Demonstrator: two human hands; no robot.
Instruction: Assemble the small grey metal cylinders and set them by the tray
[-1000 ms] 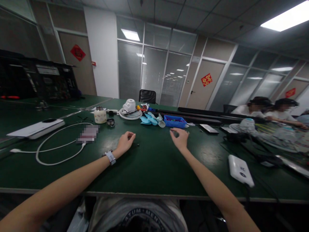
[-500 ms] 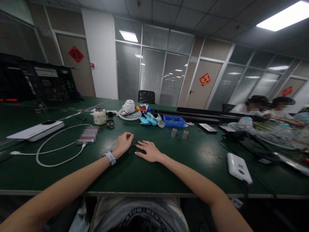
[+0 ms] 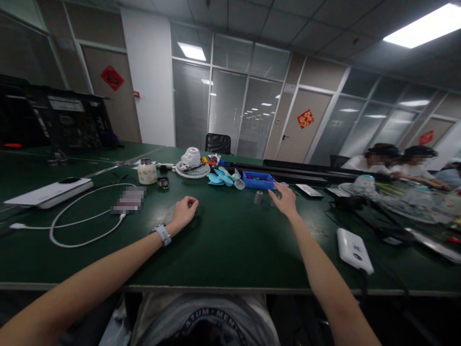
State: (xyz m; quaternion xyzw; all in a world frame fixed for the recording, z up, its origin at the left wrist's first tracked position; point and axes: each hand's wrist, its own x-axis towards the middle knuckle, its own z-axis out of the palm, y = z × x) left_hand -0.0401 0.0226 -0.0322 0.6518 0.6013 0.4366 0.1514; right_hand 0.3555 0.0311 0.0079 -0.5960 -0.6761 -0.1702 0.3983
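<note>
Right hand (image 3: pixel 285 200) near small cylinder (image 3: pixel 258 197)

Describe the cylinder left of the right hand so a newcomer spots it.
On the green table, find the blue tray. Just nearer the camera, left of the right hand, stands the cylinder: small, grey, upright and clear of that hand.

Cannot see part of one cylinder (image 3: pixel 272 203) behind right hand (image 3: pixel 284 199); cannot tell any hold inside curled left hand (image 3: pixel 185 211); cannot identify pixelated device (image 3: pixel 128 199), nor small contents (image 3: pixel 259 178) of tray (image 3: pixel 256 184); lose both arms (image 3: pixel 90 276) at bottom edge.
</note>
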